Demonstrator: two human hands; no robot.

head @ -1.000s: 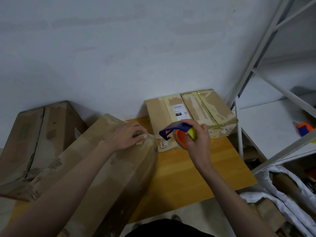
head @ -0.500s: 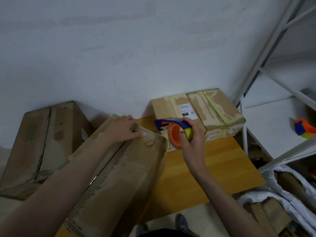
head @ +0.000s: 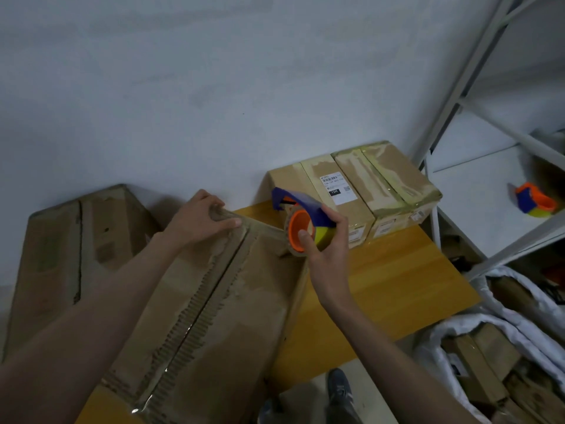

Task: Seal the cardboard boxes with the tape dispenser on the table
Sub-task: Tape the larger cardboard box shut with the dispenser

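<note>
A long worn cardboard box lies across the wooden table, its top seam running toward me. My left hand rests on the box's far end with fingers spread over the seam. My right hand grips a tape dispenser with a blue frame and orange hub, held at the box's far right corner. Two taped boxes stand at the back of the table against the wall.
Another flat cardboard box leans at the left by the wall. A white metal shelf stands at right, holding a second tape dispenser. White bags with cardboard lie on the floor at lower right. A shoe shows below.
My right hand has brought the dispenser down and left against the long box's far corner. My left hand stays on the box's far end. The view has shifted slightly.
</note>
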